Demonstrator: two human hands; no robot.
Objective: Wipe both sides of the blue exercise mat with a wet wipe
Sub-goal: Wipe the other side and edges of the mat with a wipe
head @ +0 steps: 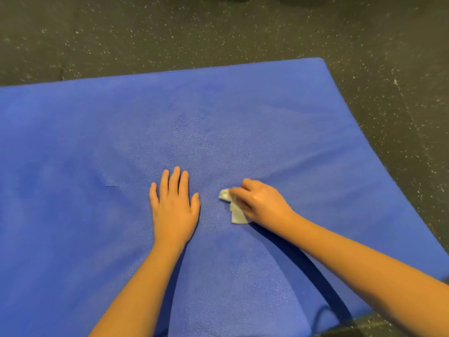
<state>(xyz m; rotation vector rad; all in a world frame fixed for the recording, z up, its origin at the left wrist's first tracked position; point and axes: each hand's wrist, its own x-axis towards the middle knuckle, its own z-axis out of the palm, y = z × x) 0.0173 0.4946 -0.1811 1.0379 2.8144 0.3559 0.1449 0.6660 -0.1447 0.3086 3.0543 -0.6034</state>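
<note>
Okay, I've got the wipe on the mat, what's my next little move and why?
Probably sweep the right hand with the wipe outward toward the mat's right edge. The wipe sits mid-mat beside the flat left hand, which seems to steady the mat, and blue surface lies uncovered to the right.

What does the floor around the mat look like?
Dark grey floor with white speckles, clearest in the head view.

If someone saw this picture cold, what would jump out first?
A large blue foam exercise mat fills most of the view, lying on a dark speckled floor. Near its middle the left hand rests flat, fingers straight, and beside it the right hand grips a crumpled white wet wipe against the mat.
</note>
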